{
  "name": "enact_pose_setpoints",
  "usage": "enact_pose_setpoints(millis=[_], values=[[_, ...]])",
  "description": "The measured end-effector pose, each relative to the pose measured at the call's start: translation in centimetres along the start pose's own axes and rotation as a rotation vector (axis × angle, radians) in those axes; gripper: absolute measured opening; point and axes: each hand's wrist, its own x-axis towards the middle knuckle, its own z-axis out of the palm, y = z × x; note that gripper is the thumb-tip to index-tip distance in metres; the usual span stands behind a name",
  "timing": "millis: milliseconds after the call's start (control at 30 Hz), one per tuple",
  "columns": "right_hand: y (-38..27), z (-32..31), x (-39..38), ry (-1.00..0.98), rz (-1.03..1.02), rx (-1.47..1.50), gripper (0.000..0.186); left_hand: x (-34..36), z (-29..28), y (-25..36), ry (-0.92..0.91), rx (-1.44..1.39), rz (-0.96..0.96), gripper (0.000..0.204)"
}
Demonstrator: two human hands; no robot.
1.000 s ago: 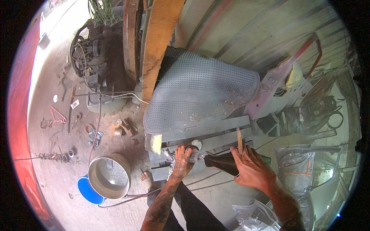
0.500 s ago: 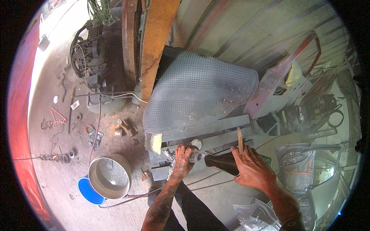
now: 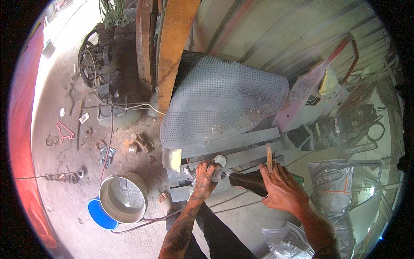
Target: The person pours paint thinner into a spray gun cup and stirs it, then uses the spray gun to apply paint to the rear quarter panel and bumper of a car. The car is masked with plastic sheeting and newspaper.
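My left hand (image 3: 204, 180) is closed round a silver spray gun (image 3: 188, 172) with a small clear cup (image 3: 222, 175), above a grey slatted bench (image 3: 241, 137). My right hand (image 3: 278, 190) grips a dark, tapered container (image 3: 246, 181), its narrow end at the clear cup beside my left hand. A wooden stick (image 3: 269, 155) stands up between my right fingers. A white round lid (image 3: 220, 160) is just behind my left hand. A pale yellow block (image 3: 174, 160) rests at the bench's left end.
A grey perforated mat (image 3: 224, 99) leans behind the bench beside a wooden post (image 3: 172, 52). A compressor (image 3: 99, 60), hoses, a metal bucket (image 3: 142, 194) and blue bucket (image 3: 97, 216) are left. Car door panels (image 3: 362, 203) and a pink-edged panel (image 3: 297, 108) stand right.
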Motion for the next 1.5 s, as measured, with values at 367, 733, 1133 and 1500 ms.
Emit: enact_pose_setpoints(millis=[367, 733, 1133, 1500], values=[[1.6, 3.1, -1.8, 0.087, 0.122, 0.206, 0.094, 0.4, -0.2, 0.1, 0.022, -0.053, 0.021, 0.073], [6.6, 21.7, -4.1, 0.503, 0.209, 0.849, 0.108, 0.4, 2.8, -4.7, -0.074, -0.340, -0.217, 0.071], [7.8, 36.6, 9.6, 1.169, 0.631, 1.309, 0.108, 2.0, -0.4, -1.8, -0.221, -0.186, 0.124, 0.068], [10.2, 34.3, 5.8, 0.745, 0.596, 0.859, 0.126, 3.2, 1.1, -2.2, -0.299, -0.240, 0.117, 0.063]])
